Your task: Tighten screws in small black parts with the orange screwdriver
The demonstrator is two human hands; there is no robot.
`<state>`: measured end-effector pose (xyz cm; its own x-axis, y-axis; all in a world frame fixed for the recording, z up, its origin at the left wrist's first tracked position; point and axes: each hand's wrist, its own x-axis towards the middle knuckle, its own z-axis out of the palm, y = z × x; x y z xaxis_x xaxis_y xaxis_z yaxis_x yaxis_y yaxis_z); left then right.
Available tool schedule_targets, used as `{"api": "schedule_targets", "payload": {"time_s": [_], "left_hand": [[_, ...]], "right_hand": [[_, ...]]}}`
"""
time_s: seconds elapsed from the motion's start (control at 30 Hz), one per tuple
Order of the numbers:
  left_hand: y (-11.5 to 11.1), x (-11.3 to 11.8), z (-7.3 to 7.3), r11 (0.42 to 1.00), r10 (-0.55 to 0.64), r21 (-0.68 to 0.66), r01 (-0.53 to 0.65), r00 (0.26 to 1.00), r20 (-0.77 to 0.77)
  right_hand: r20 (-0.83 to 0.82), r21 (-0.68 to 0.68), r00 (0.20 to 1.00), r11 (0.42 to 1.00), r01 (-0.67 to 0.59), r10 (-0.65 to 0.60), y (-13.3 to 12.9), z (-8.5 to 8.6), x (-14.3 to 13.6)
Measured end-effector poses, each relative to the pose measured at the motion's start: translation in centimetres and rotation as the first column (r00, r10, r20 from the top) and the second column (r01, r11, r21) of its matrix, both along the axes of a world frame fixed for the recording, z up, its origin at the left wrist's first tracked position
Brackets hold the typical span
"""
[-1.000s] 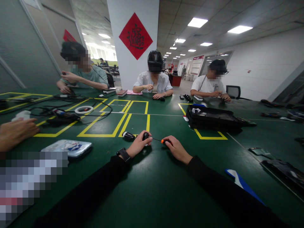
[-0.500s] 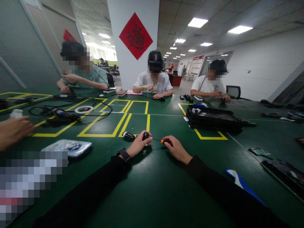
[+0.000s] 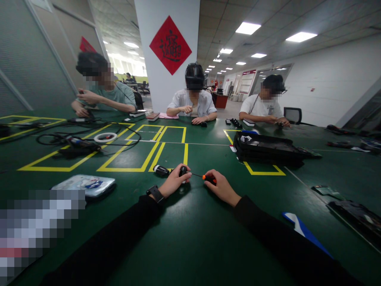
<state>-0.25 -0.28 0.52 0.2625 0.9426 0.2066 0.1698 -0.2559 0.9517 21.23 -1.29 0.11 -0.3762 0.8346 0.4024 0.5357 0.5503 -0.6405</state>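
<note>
My left hand [image 3: 175,179], with a dark watch at the wrist, is closed around a small black rounded part [image 3: 183,171] whose kind I cannot make out. My right hand [image 3: 220,186] grips a screwdriver [image 3: 210,180] by its black and orange handle. Its thin shaft points left to the part in my left hand; whether the tip touches a screw is too small to tell. A black and white rounded piece [image 3: 161,171] lies on the green table [image 3: 190,242] just left of my left hand.
Black trays [image 3: 268,147] are stacked at the right, with circuit boards [image 3: 327,192] nearer. Cables [image 3: 74,143] and a white ring [image 3: 105,138] lie left, behind a clear-topped case [image 3: 86,184]. A blue and white piece [image 3: 306,234] is by my right sleeve. Several people sit across.
Another person's hand at the left edge has gone out of view, along with the small white thing by it. My hands and the screwdriver have hardly moved.
</note>
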Motion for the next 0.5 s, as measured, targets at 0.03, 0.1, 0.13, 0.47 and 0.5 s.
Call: {"api": "schedule_targets", "payload": {"time_s": [0.03,0.1,0.13,0.47,0.5], "left_hand": [[0.01,0.00,0.00,1.000,-0.003,0.002,0.003,1.000,0.002],[0.04,0.01,0.00,1.000,-0.010,0.007,0.009,1.000,0.006],[0.06,0.01,0.01,1.000,-0.010,0.010,0.009,1.000,0.008],[-0.01,-0.08,-0.03,1.000,-0.022,0.014,0.022,1.000,-0.011],[0.00,-0.09,-0.07,1.000,-0.022,0.014,0.022,1.000,-0.011]], "right_hand": [[0.006,0.011,1.000,1.000,0.007,-0.007,0.06,-0.01,-0.02],[0.018,0.042,1.000,0.999,0.016,-0.016,0.20,-0.06,-0.06],[0.025,0.056,1.000,0.998,0.014,-0.016,0.26,-0.10,-0.07],[0.048,0.053,0.998,0.998,0.035,-0.037,0.07,-0.39,0.01],[0.062,0.079,0.997,0.996,0.043,-0.048,0.05,-0.36,-0.04]]}}
